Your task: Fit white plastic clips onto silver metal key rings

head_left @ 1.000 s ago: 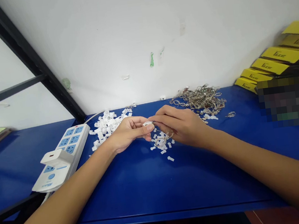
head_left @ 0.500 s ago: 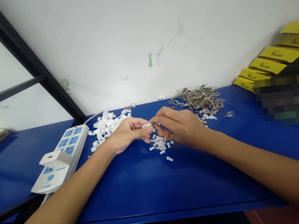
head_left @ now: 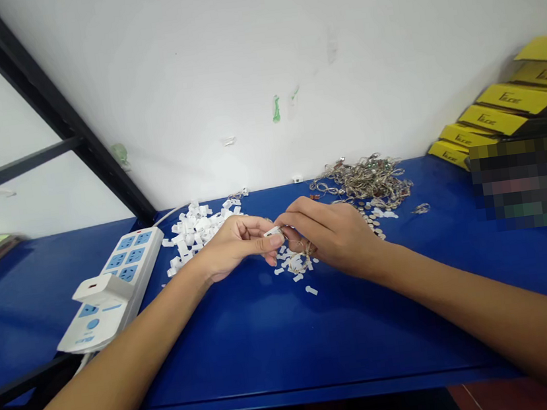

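Note:
My left hand (head_left: 238,243) pinches a small white plastic piece (head_left: 273,231) between thumb and fingers. Right beside it, my right hand (head_left: 334,229) has its fingers closed on a thin wire (head_left: 303,249) that hangs in a loop below the fingertips; its far end is hidden. Under the hands, small flat white pieces (head_left: 311,290) are scattered on the blue table (head_left: 271,345). Behind my left hand is a heap of white plastic parts (head_left: 196,222). A tangled pile of wires (head_left: 370,180) sits behind my right hand, with small round discs (head_left: 374,224) near it.
A white power strip (head_left: 122,270) with a plugged-in adapter (head_left: 102,289) lies at the left, by a black metal frame (head_left: 39,81). Yellow boxes (head_left: 497,117) are stacked at the right against the white wall (head_left: 216,59). A single wire coil (head_left: 421,209) lies right of the pile.
The white piece between my fingertips has tilted and shows dark marks on its face. My right fingers have shifted slightly, and the camera view has moved a little.

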`<state>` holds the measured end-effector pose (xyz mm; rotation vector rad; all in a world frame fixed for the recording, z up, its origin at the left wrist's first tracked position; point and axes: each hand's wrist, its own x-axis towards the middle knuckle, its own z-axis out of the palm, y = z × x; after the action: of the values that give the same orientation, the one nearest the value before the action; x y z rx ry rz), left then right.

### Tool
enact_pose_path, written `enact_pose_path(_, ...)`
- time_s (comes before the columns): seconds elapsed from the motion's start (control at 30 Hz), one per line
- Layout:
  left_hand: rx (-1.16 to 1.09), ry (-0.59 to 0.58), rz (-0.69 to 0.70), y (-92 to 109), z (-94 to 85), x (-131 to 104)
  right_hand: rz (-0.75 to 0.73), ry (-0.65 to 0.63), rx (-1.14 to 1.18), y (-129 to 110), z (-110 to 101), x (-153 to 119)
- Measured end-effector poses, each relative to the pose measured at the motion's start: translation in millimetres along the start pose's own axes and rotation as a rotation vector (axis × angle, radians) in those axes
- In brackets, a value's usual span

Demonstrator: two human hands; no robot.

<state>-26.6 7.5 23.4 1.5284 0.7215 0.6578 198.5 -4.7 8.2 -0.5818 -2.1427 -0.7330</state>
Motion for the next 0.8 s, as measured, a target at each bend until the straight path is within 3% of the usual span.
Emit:
enact_pose_path(0.33, -0.123, 0.154, -0.026, -11, -2.5, 5, 0.041, -0.068, 0.071, 8, 2, -5)
enact_pose_path(0.8, -0.136, 0.037, -0.011, -7, 5.4, 2, 0.012, 0.016, -0.044, 0, 3, -6)
